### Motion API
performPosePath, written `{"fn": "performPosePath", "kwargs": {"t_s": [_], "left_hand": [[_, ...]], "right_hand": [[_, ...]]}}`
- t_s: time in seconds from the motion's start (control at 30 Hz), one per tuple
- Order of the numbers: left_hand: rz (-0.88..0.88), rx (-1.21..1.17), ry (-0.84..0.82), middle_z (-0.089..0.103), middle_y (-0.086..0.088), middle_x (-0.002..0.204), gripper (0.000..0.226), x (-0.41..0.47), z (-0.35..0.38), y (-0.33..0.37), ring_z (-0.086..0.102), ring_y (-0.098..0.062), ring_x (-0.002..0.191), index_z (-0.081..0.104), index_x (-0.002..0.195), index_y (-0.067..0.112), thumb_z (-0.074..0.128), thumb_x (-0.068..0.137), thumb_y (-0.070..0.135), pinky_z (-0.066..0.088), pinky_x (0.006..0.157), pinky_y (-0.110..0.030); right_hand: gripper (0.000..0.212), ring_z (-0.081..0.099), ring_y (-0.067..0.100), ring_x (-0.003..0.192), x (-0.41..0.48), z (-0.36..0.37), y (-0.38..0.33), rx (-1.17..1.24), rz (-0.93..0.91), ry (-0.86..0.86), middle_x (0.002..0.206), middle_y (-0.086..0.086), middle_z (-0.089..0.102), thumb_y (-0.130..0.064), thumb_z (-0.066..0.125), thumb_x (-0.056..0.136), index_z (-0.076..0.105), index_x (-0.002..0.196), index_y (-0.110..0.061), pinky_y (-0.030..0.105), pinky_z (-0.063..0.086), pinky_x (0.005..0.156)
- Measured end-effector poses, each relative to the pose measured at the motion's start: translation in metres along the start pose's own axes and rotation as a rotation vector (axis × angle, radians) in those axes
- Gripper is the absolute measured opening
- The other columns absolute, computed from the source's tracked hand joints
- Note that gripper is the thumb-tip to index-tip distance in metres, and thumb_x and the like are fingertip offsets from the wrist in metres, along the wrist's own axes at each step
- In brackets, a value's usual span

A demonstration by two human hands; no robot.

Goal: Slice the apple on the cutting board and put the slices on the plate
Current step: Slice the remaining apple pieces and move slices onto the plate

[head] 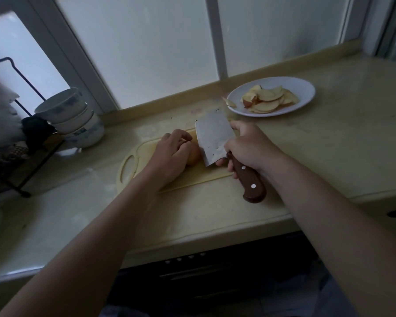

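Both of our hands are at work on the cutting board (146,150), a pale yellow one with a grip hole at its left end, lying on the cream counter (329,145) below a frosted window (146,42). Our left hand (173,154) lies over the apple piece (194,156), with the fingers curled down round it and holding it against the board. Only the right side of the fruit shows past the knuckles, as a rounded, yellowish-red bulge. Our right hand (247,147) grips the cleaver (212,138) with its fingers wrapped round the front of the brown wooden handle (249,181), which has two pale rivets. The hand sits right up against the heel of the blade. The broad steel blade stands nearly upright with its edge down on the board side, and its flat face is just beside the apple's right flank (whether the edge has bitten into the fruit we cannot tell, since the blade hides the contact). Behind the board and to its right, well apart from both hands, a white plate (306,87) sits on the counter near the sill. It carries a loose heap of slices (269,99) — pale flesh, thin red skin — and one more slice lies across its left rim. At the far left a stack of blue-and-white bowls (71,117) stands beside a black wire rack (23,86).
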State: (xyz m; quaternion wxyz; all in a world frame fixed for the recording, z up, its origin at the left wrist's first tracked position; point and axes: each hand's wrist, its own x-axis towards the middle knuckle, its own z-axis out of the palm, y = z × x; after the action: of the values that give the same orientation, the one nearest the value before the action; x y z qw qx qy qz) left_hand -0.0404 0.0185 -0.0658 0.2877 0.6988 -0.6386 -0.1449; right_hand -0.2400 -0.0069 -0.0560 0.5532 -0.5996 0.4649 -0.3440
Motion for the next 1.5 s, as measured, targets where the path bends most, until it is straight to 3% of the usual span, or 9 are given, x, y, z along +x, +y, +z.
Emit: {"fn": "performPosePath", "kwargs": {"t_s": [0.23,0.37,0.53,0.7,0.93,1.03,1.17,1.43,1.5], "left_hand": [[-0.042,0.003,0.018,0.06,-0.004,0.113,0.038,-0.001,0.002,0.006,0.055,-0.024,0.111,0.056,0.108,0.037,0.037,0.08,0.054,0.049,0.095,-0.045],[-0.057,0.012,0.031,0.052,-0.002,0.119,0.02,-0.001,0.003,0.006,0.046,-0.021,0.119,0.055,0.112,0.033,0.045,0.095,0.039,0.04,0.095,-0.038],[-0.074,0.018,0.057,0.044,-0.002,0.121,0.021,-0.003,0.004,0.008,0.041,-0.022,0.124,0.055,0.119,0.029,0.047,0.1,0.032,0.037,0.103,-0.039],[-0.071,0.017,0.056,0.044,-0.003,0.12,0.018,-0.004,0.005,0.009,0.04,-0.025,0.124,0.054,0.116,0.03,0.046,0.1,0.031,0.037,0.102,-0.04],[-0.061,0.0,0.077,0.044,-0.004,0.119,0.018,-0.004,0.006,0.009,0.04,-0.026,0.125,0.055,0.116,0.028,0.047,0.1,0.028,0.037,0.103,-0.04],[-0.067,0.002,0.074,0.044,-0.004,0.12,0.023,-0.004,0.006,0.01,0.04,-0.027,0.126,0.056,0.12,0.025,0.046,0.1,0.028,0.036,0.104,-0.042],[-0.075,0.019,0.068,0.043,-0.004,0.12,0.025,-0.003,0.006,0.008,0.039,-0.027,0.125,0.056,0.122,0.026,0.046,0.099,0.03,0.037,0.104,-0.042],[-0.075,-0.007,0.041,0.044,-0.003,0.116,0.036,-0.004,0.006,0.007,0.04,-0.026,0.119,0.052,0.112,0.031,0.038,0.082,0.045,0.036,0.096,-0.04],[-0.075,-0.004,0.036,0.043,-0.003,0.116,0.03,-0.003,0.006,0.006,0.04,-0.026,0.119,0.05,0.112,0.032,0.04,0.086,0.044,0.037,0.095,-0.04]], "right_hand": [[0.047,0.06,0.017,0.045,-0.001,-0.001,-0.001,-0.005,0.0,-0.002,0.081,0.017,0.075,0.003,0.039,0.093,0.051,0.123,-0.03,0.032,0.053,0.044],[0.053,0.061,0.016,0.047,-0.002,-0.002,-0.001,-0.02,0.004,-0.01,0.081,0.017,0.076,0.003,0.039,0.093,0.052,0.135,-0.028,0.033,0.055,0.047],[0.059,0.061,0.015,0.047,-0.008,-0.005,-0.002,-0.032,0.006,-0.017,0.084,0.02,0.076,0.004,0.039,0.095,0.049,0.145,-0.026,0.034,0.057,0.048],[0.047,0.059,0.017,0.048,-0.017,-0.008,-0.006,-0.033,0.014,-0.046,0.085,0.023,0.075,0.005,0.037,0.095,0.051,0.123,-0.029,0.034,0.057,0.048],[0.05,0.058,0.016,0.047,-0.032,-0.008,-0.002,-0.054,0.014,-0.042,0.081,0.02,0.076,0.003,0.039,0.094,0.046,0.122,-0.037,0.031,0.052,0.045],[0.055,0.058,0.015,0.046,-0.033,-0.007,-0.001,-0.068,0.004,-0.027,0.076,0.017,0.075,0.004,0.039,0.093,0.052,0.133,-0.031,0.031,0.052,0.045],[0.069,0.058,0.012,0.041,-0.03,-0.001,-0.003,-0.077,0.014,-0.012,0.077,0.018,0.075,0.004,0.038,0.093,0.041,0.156,-0.025,0.028,0.049,0.041],[0.072,0.061,0.011,0.041,-0.015,0.017,-0.007,-0.109,0.022,-0.036,0.083,0.019,0.071,0.003,0.035,0.092,0.033,0.16,-0.021,0.026,0.048,0.038],[0.073,0.064,0.013,0.045,-0.011,0.021,-0.008,-0.115,0.021,-0.046,0.084,0.02,0.071,0.003,0.034,0.093,0.031,0.161,-0.021,0.026,0.049,0.039]]}}
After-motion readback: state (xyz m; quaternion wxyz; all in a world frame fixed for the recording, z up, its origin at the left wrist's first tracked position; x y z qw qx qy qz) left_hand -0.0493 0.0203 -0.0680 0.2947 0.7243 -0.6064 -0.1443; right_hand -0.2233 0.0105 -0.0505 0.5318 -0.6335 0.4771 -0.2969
